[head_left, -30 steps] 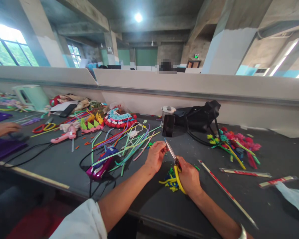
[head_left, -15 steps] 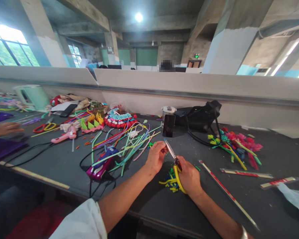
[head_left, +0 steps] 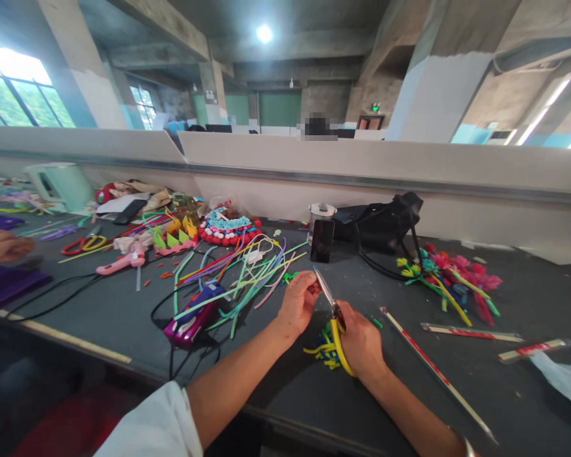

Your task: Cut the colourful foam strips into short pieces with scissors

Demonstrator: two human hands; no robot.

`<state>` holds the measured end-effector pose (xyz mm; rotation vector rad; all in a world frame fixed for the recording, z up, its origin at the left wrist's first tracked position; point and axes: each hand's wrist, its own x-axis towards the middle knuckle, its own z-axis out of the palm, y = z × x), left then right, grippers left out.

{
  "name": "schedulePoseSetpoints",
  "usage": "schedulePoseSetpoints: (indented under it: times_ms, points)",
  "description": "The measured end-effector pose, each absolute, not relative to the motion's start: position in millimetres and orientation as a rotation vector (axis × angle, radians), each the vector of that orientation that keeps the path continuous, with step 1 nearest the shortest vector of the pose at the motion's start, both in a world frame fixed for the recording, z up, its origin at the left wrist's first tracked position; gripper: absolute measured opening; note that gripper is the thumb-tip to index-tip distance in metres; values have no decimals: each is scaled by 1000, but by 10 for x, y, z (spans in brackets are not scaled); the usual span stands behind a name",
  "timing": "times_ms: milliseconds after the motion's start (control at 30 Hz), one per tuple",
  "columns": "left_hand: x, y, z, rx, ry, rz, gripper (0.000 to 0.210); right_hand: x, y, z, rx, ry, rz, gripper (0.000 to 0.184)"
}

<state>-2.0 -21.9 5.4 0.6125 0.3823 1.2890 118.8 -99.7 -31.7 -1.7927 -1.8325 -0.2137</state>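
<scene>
Snipping seems in hand; the right hand (head_left: 361,339) grips yellow-handled scissors (head_left: 339,346) above coloured bits (head_left: 331,363) on the worktop (head_left: 295,388); the left hand's (head_left: 299,303) fingers pinch together, contents unclear; next likely calls for steady blades.

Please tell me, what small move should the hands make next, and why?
Probably the left hand should ease its fingertips slightly back before the right hand squeezes the scissors. The blades lie close beside those fingertips, and the right hand grips the yellow handle; whether the left pinches anything is too small to tell.
</scene>
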Motion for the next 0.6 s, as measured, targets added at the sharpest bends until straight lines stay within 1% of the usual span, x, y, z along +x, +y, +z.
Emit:
schedulePoseSetpoints:
  times_ms: [400,600]
  points:
    - [-12,-225,60,593,367,1271,10,1176,-1028,-289,-1786,-1862,-132,34]
    - [-14,-221,49,571,339,1278,8,1156,-1030,-275,-1829,-1849,-124,26]
